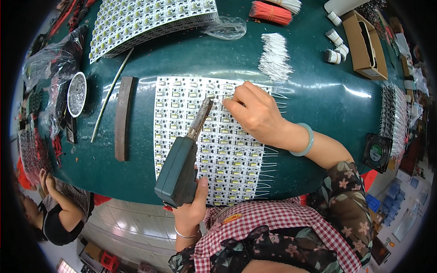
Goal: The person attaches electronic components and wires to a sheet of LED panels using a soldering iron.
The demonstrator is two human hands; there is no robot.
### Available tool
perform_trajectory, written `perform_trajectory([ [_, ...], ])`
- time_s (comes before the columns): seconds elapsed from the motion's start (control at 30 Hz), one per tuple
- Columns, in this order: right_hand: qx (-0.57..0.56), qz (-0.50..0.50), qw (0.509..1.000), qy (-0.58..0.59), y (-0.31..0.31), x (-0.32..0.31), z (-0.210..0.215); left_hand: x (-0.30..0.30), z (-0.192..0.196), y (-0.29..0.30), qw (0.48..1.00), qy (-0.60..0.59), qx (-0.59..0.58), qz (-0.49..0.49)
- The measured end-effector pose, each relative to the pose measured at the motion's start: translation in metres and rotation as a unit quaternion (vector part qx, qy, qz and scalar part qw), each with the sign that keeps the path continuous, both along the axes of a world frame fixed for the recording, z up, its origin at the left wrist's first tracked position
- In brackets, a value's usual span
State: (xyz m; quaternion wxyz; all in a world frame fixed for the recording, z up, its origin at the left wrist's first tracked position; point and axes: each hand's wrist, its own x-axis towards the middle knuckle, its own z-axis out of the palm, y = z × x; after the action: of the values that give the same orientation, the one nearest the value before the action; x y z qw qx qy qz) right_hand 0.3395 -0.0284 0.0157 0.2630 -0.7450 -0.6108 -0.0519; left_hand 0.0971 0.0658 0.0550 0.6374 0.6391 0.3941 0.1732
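A white panel of small circuit boards (166, 123) lies flat on the green table. Thin white wires (268, 170) stick out past its right edge. My left hand (195, 207) grips the handle of a dark green soldering gun (175, 170), whose darkened metal tip points up and away over the panel's upper part. Just right of that tip, my right hand (259, 111) is closed in a pinch over the panel, on what looks like a thin white wire. Its fingertips partly hide the wire. A loose pile of white wires (275, 57) lies beyond my right hand.
Left of the panel are a dark bar (124, 118), a thin stick (111, 93) and a white bowl (77, 95). Stacked panels (152, 22) and red wires (271, 12) lie at the back. A cardboard box (364, 45) and black fan (378, 152) are right. Another person (63, 209) sits left.
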Motion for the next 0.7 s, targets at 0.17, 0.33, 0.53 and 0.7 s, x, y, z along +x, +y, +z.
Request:
perform_trajectory([
  [0.17,0.006,-0.004,1.0,0.004,0.001,0.0,0.0,0.0,-0.004,0.002,0.999,-0.004,0.026,-0.02],
  [0.33,0.012,-0.007,1.0,0.019,0.001,0.0,0.0,0.0,-0.009,0.002,0.997,0.003,0.057,-0.057],
  [0.53,0.023,-0.005,0.999,0.03,0.0,0.0,0.0,-0.005,-0.015,0.004,0.988,0.013,0.103,-0.11],
  [0.7,0.02,-0.001,0.999,0.031,0.0,0.001,-0.002,0.0,-0.013,0.004,0.992,-0.003,0.09,-0.086],
])
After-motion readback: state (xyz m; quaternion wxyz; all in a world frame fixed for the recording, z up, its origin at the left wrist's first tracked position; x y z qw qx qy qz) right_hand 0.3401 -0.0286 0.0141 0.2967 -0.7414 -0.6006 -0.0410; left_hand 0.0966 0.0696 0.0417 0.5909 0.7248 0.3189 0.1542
